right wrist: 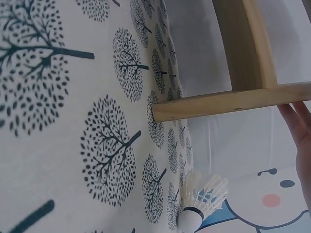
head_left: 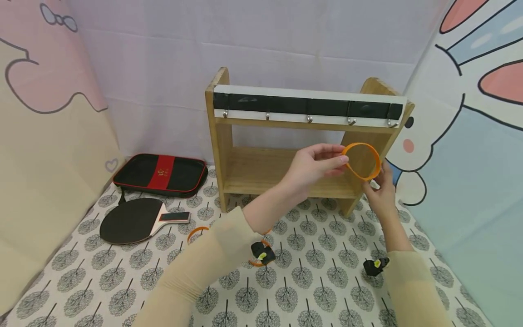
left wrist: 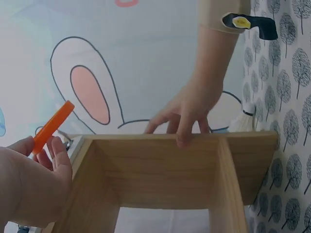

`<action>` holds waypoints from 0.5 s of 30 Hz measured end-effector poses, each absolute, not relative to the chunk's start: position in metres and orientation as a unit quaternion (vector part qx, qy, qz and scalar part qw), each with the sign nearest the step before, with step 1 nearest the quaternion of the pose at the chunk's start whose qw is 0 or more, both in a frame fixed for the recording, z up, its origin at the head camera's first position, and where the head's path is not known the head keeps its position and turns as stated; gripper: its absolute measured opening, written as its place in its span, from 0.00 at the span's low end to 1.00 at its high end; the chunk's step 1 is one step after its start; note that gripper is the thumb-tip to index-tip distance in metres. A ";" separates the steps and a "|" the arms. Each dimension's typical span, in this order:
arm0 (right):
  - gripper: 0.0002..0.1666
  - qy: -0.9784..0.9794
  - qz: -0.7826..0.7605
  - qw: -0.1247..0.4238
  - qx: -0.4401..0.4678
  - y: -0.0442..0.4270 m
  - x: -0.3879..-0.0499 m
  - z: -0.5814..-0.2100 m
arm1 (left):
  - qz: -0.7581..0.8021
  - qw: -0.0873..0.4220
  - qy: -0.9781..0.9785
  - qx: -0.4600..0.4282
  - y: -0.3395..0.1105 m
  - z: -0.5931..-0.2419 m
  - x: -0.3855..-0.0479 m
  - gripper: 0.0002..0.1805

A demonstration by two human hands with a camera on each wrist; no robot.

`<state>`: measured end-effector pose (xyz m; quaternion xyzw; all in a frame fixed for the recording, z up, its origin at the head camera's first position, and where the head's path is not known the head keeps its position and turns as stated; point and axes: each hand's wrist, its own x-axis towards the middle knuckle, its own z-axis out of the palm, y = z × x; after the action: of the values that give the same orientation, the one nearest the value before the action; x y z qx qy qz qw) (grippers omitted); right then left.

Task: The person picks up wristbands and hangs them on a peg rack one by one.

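An orange ring (head_left: 378, 169) is pinched between the thumb and fingers of my left hand (head_left: 312, 165), in front of the shelf's right part. In the left wrist view the ring (left wrist: 52, 127) appears edge-on in my left hand (left wrist: 39, 182). My right hand (head_left: 382, 193) rests with its fingers on the edge of the right side panel of the wooden shelf (head_left: 261, 170); the left wrist view shows that hand (left wrist: 192, 104) touching the wood. The row of metal hooks (head_left: 309, 119) along the shelf's top holds nothing.
More orange rings (head_left: 198, 230) lie on the patterned cloth, partly hidden by my left arm. At the left are a black paddle (head_left: 131, 221) and a black-and-red case (head_left: 161, 174). A shuttlecock (right wrist: 190, 219) stands near the shelf's right side.
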<state>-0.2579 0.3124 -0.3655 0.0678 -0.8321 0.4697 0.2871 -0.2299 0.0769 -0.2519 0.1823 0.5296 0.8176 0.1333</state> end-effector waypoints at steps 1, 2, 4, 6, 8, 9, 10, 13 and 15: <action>0.43 -0.832 0.472 0.285 0.063 0.311 -0.257 -0.365 | 0.825 0.137 0.518 0.179 0.082 -0.249 -0.230 0.13; 0.42 -0.831 0.475 0.284 0.060 0.311 -0.257 -0.364 | 0.833 0.141 0.505 0.176 0.088 -0.247 -0.229 0.13; 0.42 -0.831 0.477 0.280 0.058 0.310 -0.258 -0.363 | 0.849 0.141 0.483 0.164 0.099 -0.242 -0.230 0.12; 0.43 -0.836 0.471 0.274 0.059 0.309 -0.259 -0.363 | 0.864 0.132 0.464 0.147 0.111 -0.237 -0.233 0.11; 0.44 -0.842 0.464 0.269 0.062 0.308 -0.260 -0.363 | 0.877 0.121 0.447 0.128 0.122 -0.234 -0.238 0.10; 0.44 -0.844 0.461 0.267 0.063 0.308 -0.261 -0.363 | 0.882 0.116 0.442 0.119 0.127 -0.233 -0.240 0.09; 0.44 -0.846 0.459 0.265 0.064 0.307 -0.261 -0.364 | 0.887 0.110 0.436 0.109 0.132 -0.232 -0.243 0.09; 0.44 -0.846 0.457 0.265 0.070 0.307 -0.261 -0.365 | 0.899 0.102 0.417 0.087 0.144 -0.232 -0.249 0.07; 0.44 -0.847 0.452 0.269 0.076 0.308 -0.261 -0.366 | 0.904 0.099 0.408 0.078 0.150 -0.233 -0.251 0.06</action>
<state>-0.2611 0.3077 -0.3662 0.0763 -0.8473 0.4516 0.2688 -0.2515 0.1501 -0.2326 0.0777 0.4078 0.9043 0.0990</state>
